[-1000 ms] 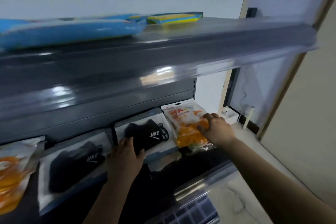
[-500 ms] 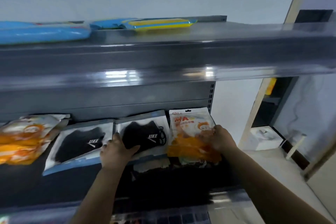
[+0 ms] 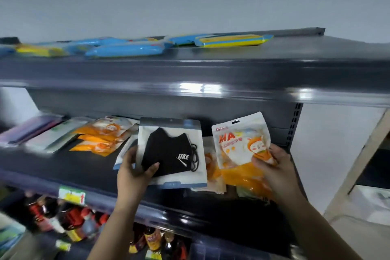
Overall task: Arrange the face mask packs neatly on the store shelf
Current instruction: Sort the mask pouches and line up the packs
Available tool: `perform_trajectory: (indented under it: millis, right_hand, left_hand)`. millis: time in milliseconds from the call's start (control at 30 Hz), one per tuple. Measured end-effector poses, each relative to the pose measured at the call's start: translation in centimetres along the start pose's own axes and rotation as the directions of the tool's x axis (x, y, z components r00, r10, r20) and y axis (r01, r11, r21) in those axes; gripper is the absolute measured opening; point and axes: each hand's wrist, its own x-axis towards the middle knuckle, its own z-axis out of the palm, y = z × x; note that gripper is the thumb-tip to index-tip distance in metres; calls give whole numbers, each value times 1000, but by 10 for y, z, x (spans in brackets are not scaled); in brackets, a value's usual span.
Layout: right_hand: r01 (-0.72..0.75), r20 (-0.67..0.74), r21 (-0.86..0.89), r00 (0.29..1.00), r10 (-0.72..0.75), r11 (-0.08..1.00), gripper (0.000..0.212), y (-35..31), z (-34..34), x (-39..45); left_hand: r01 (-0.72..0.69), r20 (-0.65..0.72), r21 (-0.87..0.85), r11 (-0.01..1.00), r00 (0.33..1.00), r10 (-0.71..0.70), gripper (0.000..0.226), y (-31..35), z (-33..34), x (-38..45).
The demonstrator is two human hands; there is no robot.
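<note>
Over the middle shelf (image 3: 63, 167), hands grip black mask pack (image 3: 172, 152) and orange mask pack (image 3: 240, 143).

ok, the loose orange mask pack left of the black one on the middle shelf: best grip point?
Probably its near lower corner, pinched from the front. The orange mask pack lies flat and skewed in a loose pile, its pointed corner toward the shelf edge, with bare shelf before it. The left hand is nearest but holds the black mask pack.
</note>
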Motion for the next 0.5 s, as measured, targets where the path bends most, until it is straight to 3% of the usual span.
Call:
perform_trajectory:
  millis: [233, 500]
  right_hand:
    - [70, 55, 189, 995, -81, 980, 58, -10, 40, -21]
    - [5, 86, 230, 996, -26, 973, 61, -4, 90, -28]
  left_hand:
    - [101, -80, -86, 991, 991, -108, 56, -18, -48, -1]
    - [212, 24, -143, 967, 977, -211, 57, -41, -62, 48]
